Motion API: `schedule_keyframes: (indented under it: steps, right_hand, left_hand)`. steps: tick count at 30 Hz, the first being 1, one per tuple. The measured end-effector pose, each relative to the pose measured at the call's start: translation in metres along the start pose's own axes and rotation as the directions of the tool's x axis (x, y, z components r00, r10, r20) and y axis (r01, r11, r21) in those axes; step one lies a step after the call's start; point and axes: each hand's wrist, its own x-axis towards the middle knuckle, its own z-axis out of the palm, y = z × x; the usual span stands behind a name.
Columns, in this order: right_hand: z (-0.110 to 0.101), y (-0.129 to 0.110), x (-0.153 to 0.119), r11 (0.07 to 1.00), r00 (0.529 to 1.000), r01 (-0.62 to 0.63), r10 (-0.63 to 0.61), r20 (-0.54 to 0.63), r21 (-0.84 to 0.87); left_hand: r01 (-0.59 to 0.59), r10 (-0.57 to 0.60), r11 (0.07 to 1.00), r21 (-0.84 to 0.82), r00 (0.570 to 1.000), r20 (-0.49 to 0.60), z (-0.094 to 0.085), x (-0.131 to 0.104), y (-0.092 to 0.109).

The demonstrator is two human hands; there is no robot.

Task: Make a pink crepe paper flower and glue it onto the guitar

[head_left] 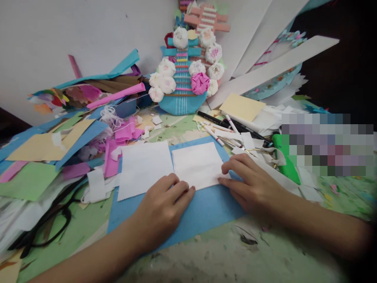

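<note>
A small white paper rectangle [198, 162], apparently folded, lies on a blue sheet of paper [206, 208]. At its lower left edge is my left hand [166, 200], fingers bent and drawn close together on the paper. My right hand [253, 179] is at its right edge. One fingertip touches the lower right corner there, and the fingers are spread with a gap between them. To the left lies a larger white paper sheet [144, 167], partly over the blue sheet. The undersides of both hands are hidden.
Paper scraps [35, 181], white string [111, 118] and black-handled scissors [55, 224] crowd the left. Behind stands a blue paper guitar shape [182, 98] with paper flowers. Pens [213, 118], yellow paper [243, 106] and a green object [285, 161] lie right.
</note>
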Motion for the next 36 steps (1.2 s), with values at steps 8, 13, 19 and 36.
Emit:
schedule_keyframes:
  steps: [8,13,19,36]
  right_hand:
    - [-0.001,-0.012,-0.009,0.992,0.991,0.010,0.007,0.133,-0.122]
    - [-0.006,-0.023,-0.005,0.977,0.978,-0.032,0.074,0.193,-0.212]
    - [-0.005,-0.039,0.002,0.949,0.968,-0.105,0.166,0.188,-0.298]
    - [-0.005,-0.037,-0.001,0.931,0.979,-0.086,0.145,0.143,-0.355]
  left_hand:
    - [-0.034,0.028,0.994,0.101,0.998,0.060,0.001,-0.001,0.007]
    - [-0.031,0.008,0.987,0.155,0.990,0.142,0.001,0.004,0.010]
    - [-0.021,-0.006,0.990,0.140,0.982,0.191,0.002,0.004,0.011]
    - [-0.035,0.017,0.991,0.129,0.991,0.136,-0.001,0.001,0.011]
